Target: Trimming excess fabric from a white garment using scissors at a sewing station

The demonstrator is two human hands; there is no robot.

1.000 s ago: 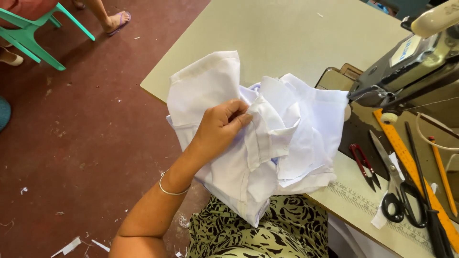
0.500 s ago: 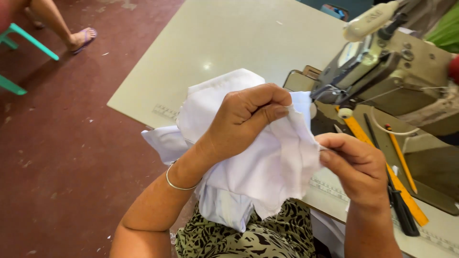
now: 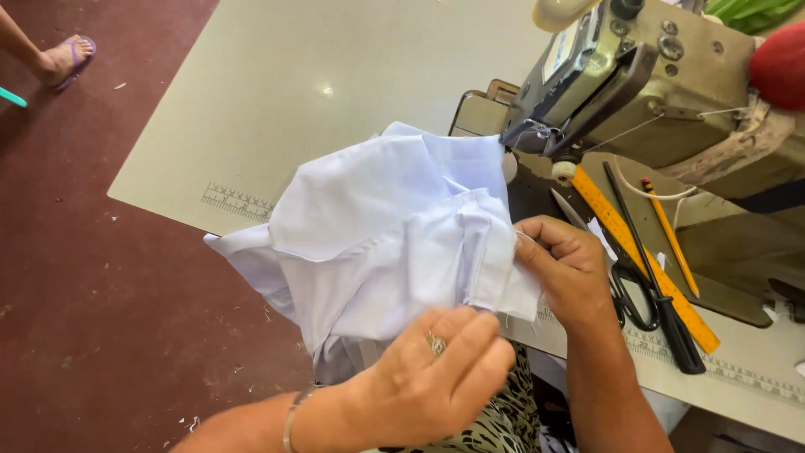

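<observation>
Together both hands' fingers (image 3: 470, 331) pinch the white garment (image 3: 386, 235).

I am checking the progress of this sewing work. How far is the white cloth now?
Looks done: a stitched seam runs along the edge of the white cloth. In hand: the left hand and the right hand both pinch that edge, in front of the sewing machine, not under its needle. Seemingly left: loose threads hang at the corner, and the scissors lie untouched on the table.
</observation>
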